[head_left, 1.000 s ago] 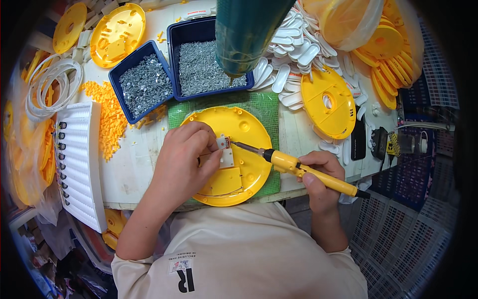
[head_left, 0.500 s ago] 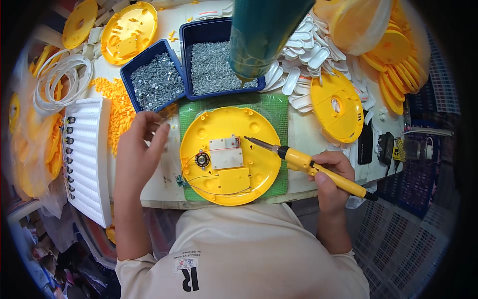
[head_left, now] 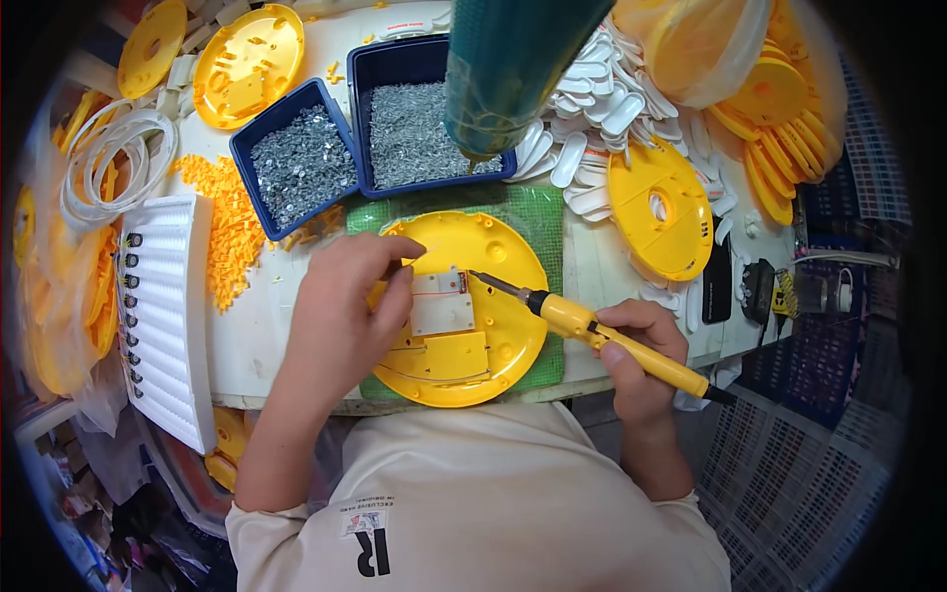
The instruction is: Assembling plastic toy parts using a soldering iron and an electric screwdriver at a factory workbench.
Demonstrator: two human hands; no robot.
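Note:
A round yellow plastic shell (head_left: 508,340) lies on a green mat (head_left: 550,227) in front of me. It carries a white rectangular box (head_left: 440,314) with a thin red wire across it, and a raised yellow cover below. My right hand (head_left: 641,350) is closed round a yellow soldering iron (head_left: 572,318). Its metal tip stands at the small part on the white box's upper right corner. My left hand (head_left: 357,301) reaches over the shell's left side, thumb and forefinger bent toward each other; whatever they pinch is too small to make out. It hides the black round part there.
Two blue bins of screws (head_left: 409,123) stand behind the mat, under a hanging teal tool (head_left: 503,79). Small yellow parts (head_left: 222,212) and a white foam tray (head_left: 170,311) lie left. White plastic pieces (head_left: 602,94), another yellow shell (head_left: 659,212) and a black phone (head_left: 717,286) are right.
My left hand has moved right, from beside the small-screw bin to over the shell's left part. The soldering iron keeps its place beside the white box. The view has shifted slightly.

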